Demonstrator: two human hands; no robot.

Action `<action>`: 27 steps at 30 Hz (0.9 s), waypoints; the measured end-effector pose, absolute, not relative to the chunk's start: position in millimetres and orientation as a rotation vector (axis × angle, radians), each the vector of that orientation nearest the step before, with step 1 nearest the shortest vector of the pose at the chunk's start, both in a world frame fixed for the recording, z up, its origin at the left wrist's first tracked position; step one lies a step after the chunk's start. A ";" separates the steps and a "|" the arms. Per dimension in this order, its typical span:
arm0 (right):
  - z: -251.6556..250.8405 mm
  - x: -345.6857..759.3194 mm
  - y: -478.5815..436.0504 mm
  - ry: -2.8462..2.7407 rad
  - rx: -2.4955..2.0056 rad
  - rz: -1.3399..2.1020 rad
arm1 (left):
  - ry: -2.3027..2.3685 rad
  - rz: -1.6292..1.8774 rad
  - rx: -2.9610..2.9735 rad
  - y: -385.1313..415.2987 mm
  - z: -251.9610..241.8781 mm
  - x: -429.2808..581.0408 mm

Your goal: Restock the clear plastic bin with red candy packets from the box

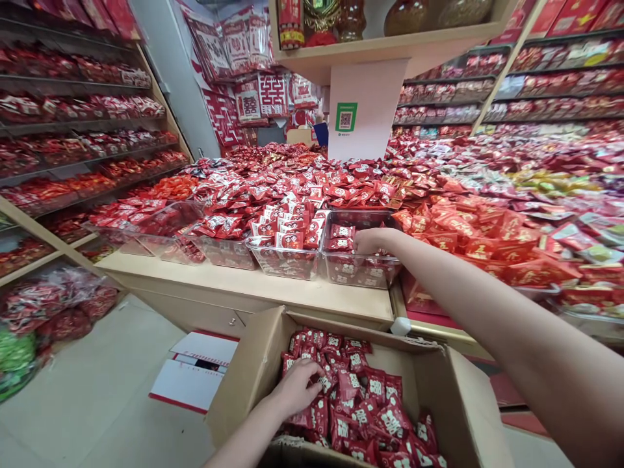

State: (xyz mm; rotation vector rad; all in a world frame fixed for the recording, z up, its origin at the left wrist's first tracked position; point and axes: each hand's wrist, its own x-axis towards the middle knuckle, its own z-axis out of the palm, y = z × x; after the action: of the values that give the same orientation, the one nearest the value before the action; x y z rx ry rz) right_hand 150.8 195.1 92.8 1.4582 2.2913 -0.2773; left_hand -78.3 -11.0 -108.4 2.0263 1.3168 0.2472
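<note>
Down in the cardboard box at my waist, I am pressing my left hand into the red candy packets, fingers curled together over a cluster near the box's left side; whether a packet is actually clamped under them I cannot tell, since the palm is covering the contact. Further out, I am extending my right hand into the rightmost clear bin on the wooden counter, fingers bent downward among the few packets lying there; the grip state cannot be read, as the fingertips are hidden behind the knuckles. Risk, as I judge it: the packets are glossy and loosely heaped, so a partial grip could shed pieces over the box flap onto the floor, and the bin is sitting close to the counter's front edge, so a downward push from my right hand could tip or slide it. The neighbouring bin is heaped above its rim and touching the one I am filling, so a sideways knock could spill it. Open room is lying between box rim and counter edge; flat folded cartons are occupying the floor to the left, and shelving is closing off that side.
</note>
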 end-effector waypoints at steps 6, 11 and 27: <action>86.9 153.9 213.1 2.210 1.426 -0.424 | 1.309 0.246 2.043 -10.1 -108.2 -79.1; 82.9 158.0 219.4 2.183 1.441 -0.531 | 1.301 0.242 2.049 -9.4 -109.4 -79.6; 88.2 164.0 195.5 2.144 1.553 -0.566 | 1.315 0.215 2.066 -8.3 -110.4 -78.5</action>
State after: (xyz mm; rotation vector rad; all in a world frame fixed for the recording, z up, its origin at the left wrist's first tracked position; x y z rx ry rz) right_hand 164.0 195.5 88.2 1.5535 2.1437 -0.5656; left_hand -78.5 -8.3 -110.4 2.0662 1.3153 0.2152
